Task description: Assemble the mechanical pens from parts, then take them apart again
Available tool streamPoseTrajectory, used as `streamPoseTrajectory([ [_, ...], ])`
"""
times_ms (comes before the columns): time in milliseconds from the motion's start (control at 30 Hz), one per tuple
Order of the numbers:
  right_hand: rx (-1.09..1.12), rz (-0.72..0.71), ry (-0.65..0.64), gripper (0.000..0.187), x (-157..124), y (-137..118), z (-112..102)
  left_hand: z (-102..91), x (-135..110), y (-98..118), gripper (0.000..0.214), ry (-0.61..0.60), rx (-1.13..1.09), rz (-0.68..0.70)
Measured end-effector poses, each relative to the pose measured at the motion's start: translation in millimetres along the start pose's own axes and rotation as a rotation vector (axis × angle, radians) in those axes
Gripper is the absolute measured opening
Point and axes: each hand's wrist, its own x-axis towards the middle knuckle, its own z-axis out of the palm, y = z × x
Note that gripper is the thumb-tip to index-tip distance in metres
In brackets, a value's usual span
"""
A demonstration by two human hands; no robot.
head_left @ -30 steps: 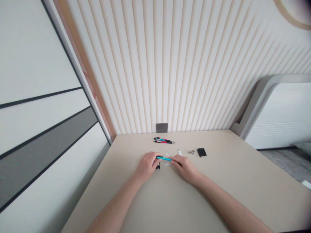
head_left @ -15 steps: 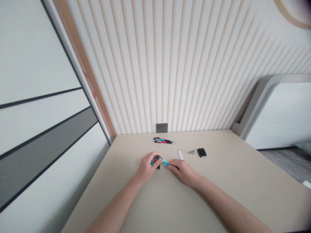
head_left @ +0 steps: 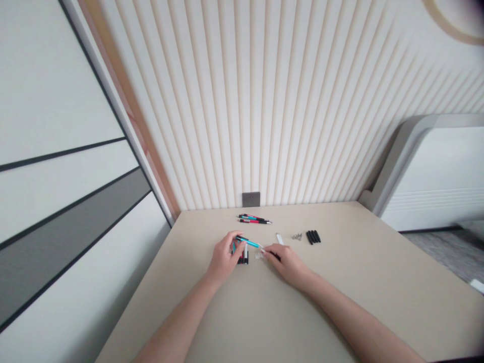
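Teal plastic pen barrel [head_left: 248, 242] lies across the small gap between your hands in the head view. Its nearer end is in your left hand [head_left: 225, 259], with the fingers curled closed around it. Your right hand [head_left: 288, 263] sits just past the other end, its fingertips meeting the barrel; you can't tell whether they're pinching it or only touching. Your hands are close together but not clasped. Judge the barrel as light, stiff and slick: a thin, smooth tube like this could roll or slip, so take it around the middle with firm finger pads rather than by the tip. Just beyond your left fingers stand small black-and-white pen parts [head_left: 245, 255], and near your right fingertips lie tiny clear pieces [head_left: 259, 256]. Ahead of your hands are slim red-and-teal pens [head_left: 254, 219]. Ahead of your right hand lie a narrow white strip [head_left: 280, 239], small grey metal bits [head_left: 297, 236] and a row of black cylindrical tubes [head_left: 312, 237], all on a beige tabletop [head_left: 340, 287].
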Motion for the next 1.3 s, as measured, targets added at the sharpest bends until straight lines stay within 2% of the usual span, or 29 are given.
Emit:
streamPoseTrajectory([
  [200,-0.099,0.041,0.079,0.031,-1,10,-4,-5.6,4,-6,0.014,0.106,0.142,0.036],
  [333,-0.146,0.067,0.091,0.032,-1,12,-5,-16.9,9,-9,0.009,0.098,0.3,0.093],
  [400,-0.153,0.075,0.085,0.033,-1,10,-6,-25.9,13,-10,0.008,0.047,0.433,0.115],
  [500,-0.16,0.085,0.073,0.034,-2,6,-8,-38.4,17,-12,0.007,-0.031,0.602,0.033],
  [567,-0.167,0.09,0.067,0.034,-2,5,-8,-42.7,18,-13,0.008,-0.126,0.682,-0.008],
  [700,-0.189,0.108,0.047,0.034,-2,5,-8,-41.3,16,-14,0.011,-0.316,0.766,-0.065],
  [833,-0.244,0.131,0.014,0.034,-1,6,-8,-37.6,13,-13,0.02,-0.449,0.801,-0.123],
  [933,-0.312,0.144,-0.013,0.033,-1,5,-8,-37.1,11,-12,0.023,-0.497,0.817,-0.148],
  [1300,-0.525,0.186,-0.082,0.032,-1,-4,-9,-34.2,8,-9,0.02,-0.538,0.821,-0.179],
])
